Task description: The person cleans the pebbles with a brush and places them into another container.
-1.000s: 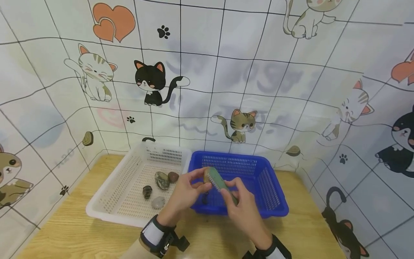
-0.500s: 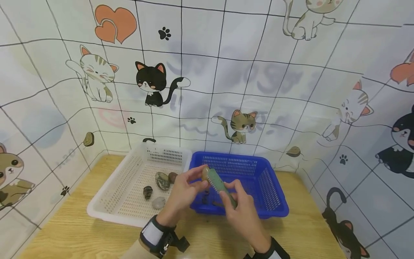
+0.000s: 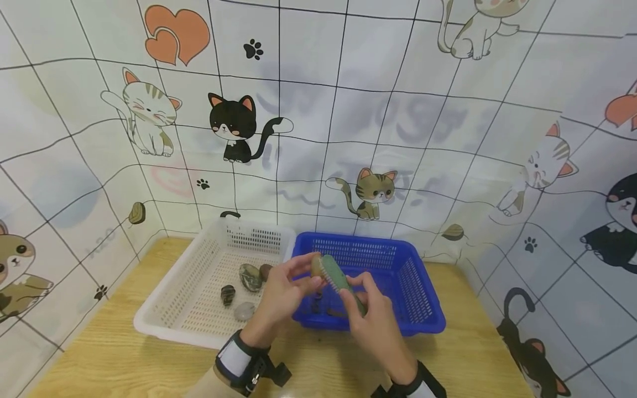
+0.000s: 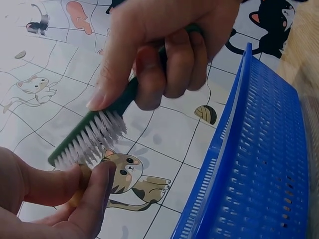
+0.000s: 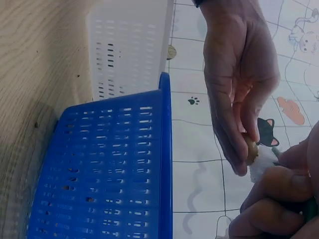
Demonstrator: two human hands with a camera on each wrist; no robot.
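Observation:
Over the near left part of the blue basket (image 3: 423,298), my left hand (image 3: 282,293) pinches a small yellow-brown stone (image 5: 250,149) between thumb and fingers. My right hand (image 3: 375,315) grips the handle of a green brush (image 3: 334,271), its thumb lying along the back in the left wrist view. White bristles (image 4: 94,139) meet the stone's edge. Most of the stone is covered by fingers and bristles. To the left, the white basket (image 3: 169,326) holds a mottled green stone (image 3: 250,277), a dark striped stone (image 3: 227,295), a pale stone (image 3: 244,311) and a partly hidden reddish-brown stone (image 3: 265,271).
Both baskets stand side by side on a wooden table (image 3: 99,354). Some small dark things (image 3: 317,302) show inside the blue basket, too unclear to name. A cat-patterned sheet (image 3: 308,127) hangs close behind and on both sides.
The brush has shifted slightly back and forth against the stone. My left hand stays nearly in place, and both hands keep their hold.

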